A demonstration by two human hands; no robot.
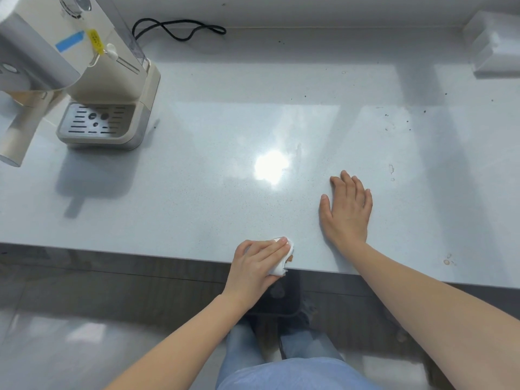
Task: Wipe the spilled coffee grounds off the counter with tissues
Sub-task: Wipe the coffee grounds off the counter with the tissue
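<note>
Head view, looking down on a pale, glossy counter [197,170].

Left hand [257,263] at the near edge of the counter, fingers curled over a crumpled white tissue [282,266], pressing it down right at the lip. A small brown smear shows on the tissue's right side, just past the fingertips.

Right hand [347,209] lies flat on the counter, palm down, fingers spread a little, holding nothing. It sits just right of the tissue hand and further in from the edge.

Dark specks [405,115], probably coffee grounds though too small to be sure, scattered far right, well apart from both hands. Brownish ring marks [448,260] near the right front edge.

Coffee machine [112,88] stands at the far left, drip tray facing forward. Black cord [180,28] loops behind it along the wall. White box [498,46] in the far right corner, blurred.

Below the counter edge: jeans [281,370] and a dark floor.
</note>
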